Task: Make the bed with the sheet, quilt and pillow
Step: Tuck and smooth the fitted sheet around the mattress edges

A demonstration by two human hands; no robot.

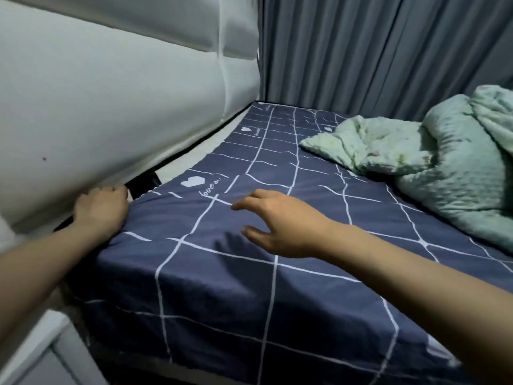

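- Two bare hands reach out over the near corner of the bed, both forearms coming in from the bottom of the view.
- The left hand (101, 208) sits at the sheet's edge beside the padded headboard (111, 107), with its fingers (111, 190) curled down into the dark gap between mattress and headboard; it appears to be holding the sheet's edge there, though the fingertips are hidden.
- The right hand (280, 226) hovers just above the sheet (222, 287), fingers spread wide and relaxed and holding nothing; its shadow falls on the cloth just below and to the left of those fingers.
- The sheet is navy with thin white grid lines and a white heart with script just beyond the fingers of both hands; it lies mostly flat across the mattress and drapes over the near side, with slight wrinkles between the two hands.
- The quilt (433, 159), pale green and crumpled, is bunched in a heap well beyond and to the right of the right hand's fingers, resting on the sheet.
- Whether the heap also includes the pillow I cannot tell.
- Grey curtains (374, 51) hang behind the far side of the bed.
- A white cabinet (47, 354) stands below the left forearm, beside the bed.
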